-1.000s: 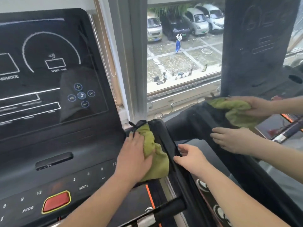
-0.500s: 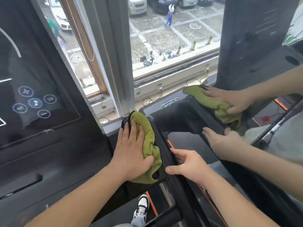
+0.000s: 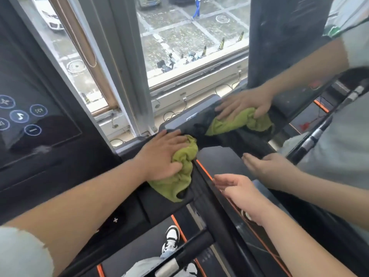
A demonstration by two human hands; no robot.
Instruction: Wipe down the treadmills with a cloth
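Left hand [image 3: 162, 156] lies with fingers flat and thumb hooked into the folds of the green cloth [image 3: 179, 176], pressing it on the black treadmill [image 3: 79, 176] rail at the centre of view. Right hand [image 3: 237, 188] hovers at four o'clock from the cloth, fingers loose and holding nothing, just beside a mirror panel [image 3: 223, 158] that reflects both hands and the cloth. A touchscreen [image 3: 20, 116] sits at nine o'clock, a window [image 3: 189, 37] at twelve.
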